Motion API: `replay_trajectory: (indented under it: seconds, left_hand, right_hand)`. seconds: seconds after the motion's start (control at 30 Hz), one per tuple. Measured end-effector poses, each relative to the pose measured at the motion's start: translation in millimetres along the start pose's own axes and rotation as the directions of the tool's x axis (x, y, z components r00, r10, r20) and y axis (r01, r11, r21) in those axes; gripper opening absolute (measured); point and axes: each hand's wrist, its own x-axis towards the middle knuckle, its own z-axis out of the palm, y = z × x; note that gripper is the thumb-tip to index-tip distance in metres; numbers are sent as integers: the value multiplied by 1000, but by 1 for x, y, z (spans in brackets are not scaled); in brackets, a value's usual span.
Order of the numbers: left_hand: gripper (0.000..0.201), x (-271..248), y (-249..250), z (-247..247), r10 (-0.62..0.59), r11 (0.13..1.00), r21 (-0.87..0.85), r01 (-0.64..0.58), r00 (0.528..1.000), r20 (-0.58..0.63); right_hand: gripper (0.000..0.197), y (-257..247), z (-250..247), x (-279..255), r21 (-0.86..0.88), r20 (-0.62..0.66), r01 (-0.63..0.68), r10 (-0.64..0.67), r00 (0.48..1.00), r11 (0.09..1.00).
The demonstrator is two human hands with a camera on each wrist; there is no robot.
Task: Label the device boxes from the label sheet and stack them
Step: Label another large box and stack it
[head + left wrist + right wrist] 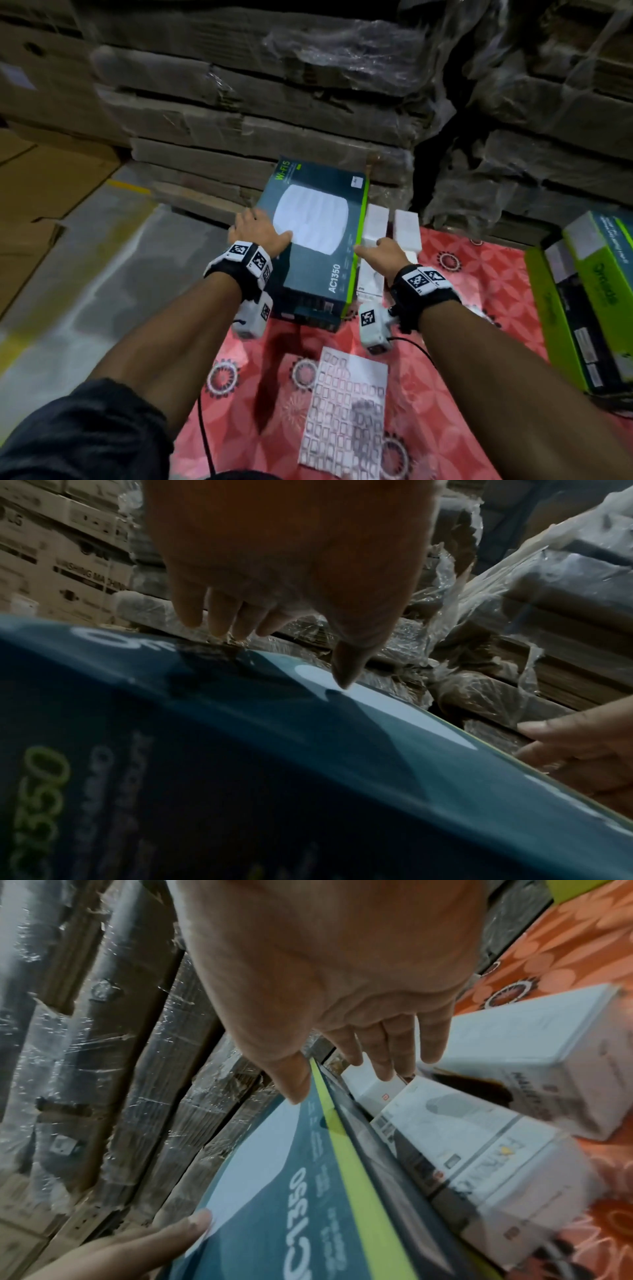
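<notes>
A dark teal device box [308,270] marked AC1350, with a lime-green side, lies flat on another dark box [317,320] on the red patterned mat [455,308]. My left hand [255,228] grips its left edge, thumb on the white picture on top. My right hand [383,253] holds the right edge; in the right wrist view its thumb [291,1080] lies on the lid and its fingers [387,1053] reach down the side. The label sheet [346,411] lies on the mat near me. The left wrist view shows the box top [205,750] under my left hand [291,561].
Small white boxes [376,219] stand just right of the teal box, tight against my right fingers [496,1164]. More green and dark device boxes [589,291] lie at the right. Plastic-wrapped cardboard stacks [274,113] wall off the back. Grey floor [102,267] lies left.
</notes>
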Motion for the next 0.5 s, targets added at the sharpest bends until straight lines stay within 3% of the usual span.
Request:
replay_trajectory:
  seconds: [0.13, 0.17, 0.33, 0.4, 0.5]
  left_hand:
    - [98, 22, -5, -1, -46, 991, -119, 62, 990, 135]
    - [100, 27, -5, -1, -59, 984, -153, 85, 984, 169]
    - [105, 55, -7, 0, -126, 923, -323, 211, 957, 263]
    - [102, 62, -9, 1, -143, 889, -385, 248, 949, 281]
    - [99, 68, -12, 2, -151, 834, -466, 295, 935, 320]
  right_hand:
    - [47, -16, 14, 20, 135, 21, -52, 50, 999, 990]
    - [49, -19, 17, 21, 180, 44, -64, 57, 997, 982]
    - [125, -19, 34, 62, 314, 69, -103, 86, 994, 944]
    - [137, -16, 40, 74, 339, 76, -123, 103, 992, 933]
    - [140, -18, 44, 75, 365, 96, -150, 123, 988, 919]
